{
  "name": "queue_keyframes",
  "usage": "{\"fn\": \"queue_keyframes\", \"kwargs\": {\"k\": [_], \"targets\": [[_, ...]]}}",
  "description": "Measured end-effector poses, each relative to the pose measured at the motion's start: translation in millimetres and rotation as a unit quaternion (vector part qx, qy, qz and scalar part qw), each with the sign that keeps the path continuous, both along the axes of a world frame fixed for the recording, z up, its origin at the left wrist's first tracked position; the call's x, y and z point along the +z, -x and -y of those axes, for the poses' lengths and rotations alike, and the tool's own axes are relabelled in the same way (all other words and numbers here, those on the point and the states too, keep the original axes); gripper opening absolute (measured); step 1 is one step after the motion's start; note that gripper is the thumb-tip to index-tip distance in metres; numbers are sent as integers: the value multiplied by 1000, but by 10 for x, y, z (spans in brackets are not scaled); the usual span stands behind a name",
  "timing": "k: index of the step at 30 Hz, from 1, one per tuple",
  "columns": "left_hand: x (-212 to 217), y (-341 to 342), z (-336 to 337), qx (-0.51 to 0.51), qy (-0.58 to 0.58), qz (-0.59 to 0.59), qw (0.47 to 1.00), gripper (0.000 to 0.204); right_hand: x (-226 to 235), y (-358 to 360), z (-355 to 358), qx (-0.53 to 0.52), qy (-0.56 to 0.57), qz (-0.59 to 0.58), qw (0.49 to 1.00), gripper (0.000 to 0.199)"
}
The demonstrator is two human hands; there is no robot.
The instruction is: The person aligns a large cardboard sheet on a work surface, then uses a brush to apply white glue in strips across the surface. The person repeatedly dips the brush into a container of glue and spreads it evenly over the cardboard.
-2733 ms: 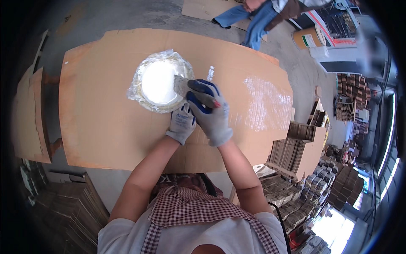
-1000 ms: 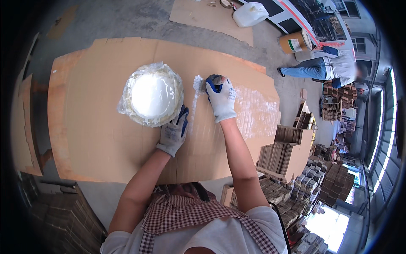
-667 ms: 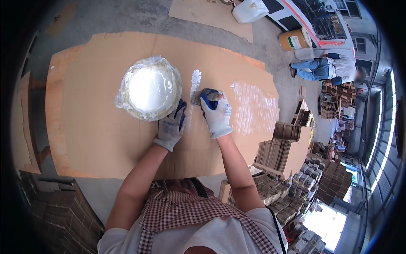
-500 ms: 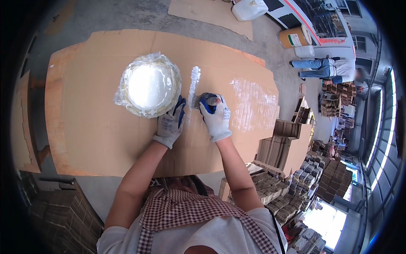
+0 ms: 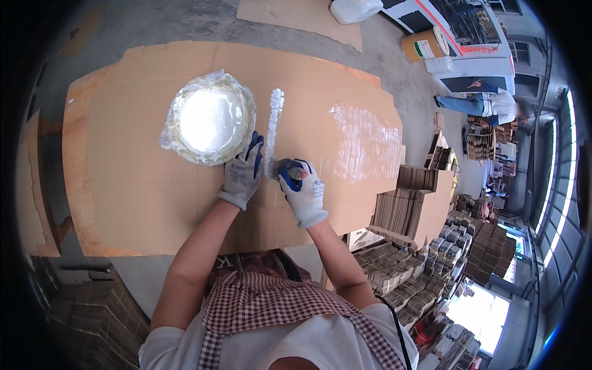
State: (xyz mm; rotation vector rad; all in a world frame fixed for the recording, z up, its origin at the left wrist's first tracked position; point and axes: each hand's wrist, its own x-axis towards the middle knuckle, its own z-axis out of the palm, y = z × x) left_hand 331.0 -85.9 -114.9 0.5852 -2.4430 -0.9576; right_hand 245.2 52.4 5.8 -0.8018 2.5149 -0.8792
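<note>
A round basin [image 5: 166,132] wrapped in clear plastic film holds glossy white paste [image 5: 213,123]. It stands on a cardboard-covered table [image 5: 135,203]. My left hand [image 5: 242,176], in a white glove with blue fingertips, lies beside the basin with fingers stretched forward. Just right of it runs a narrow streak of thick white paste [image 5: 274,120]. At the near end of that streak, my gloved right hand [image 5: 303,191] is closed round what looks like a brush [image 5: 271,169]; its grip hides most of the tool. The brush end touches the streak.
Dried white smears [image 5: 365,145] mark the cardboard at right. Folded cardboard [image 5: 404,209] stands by the table's right edge, with bundled stacks [image 5: 401,265] beyond. A brown drum [image 5: 425,45] and a white jug [image 5: 354,9] stand farther off. Another person [image 5: 481,105] is at far right.
My right hand has drawn the brush toward me along the streak, whose near part is now thicker and whiter. The left hand stays by the basin. The view has shifted slightly.
</note>
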Motion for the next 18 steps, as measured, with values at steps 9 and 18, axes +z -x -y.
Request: {"fn": "queue_keyframes", "kwargs": {"k": [9, 18], "targets": [[14, -15, 9, -9, 1, 34, 999, 44, -119, -149, -284, -61, 54, -48, 996, 37], [6, 10, -13, 3, 35, 37, 999, 44, -217, -351, -445, -200, 189, 158, 948, 35]]}}
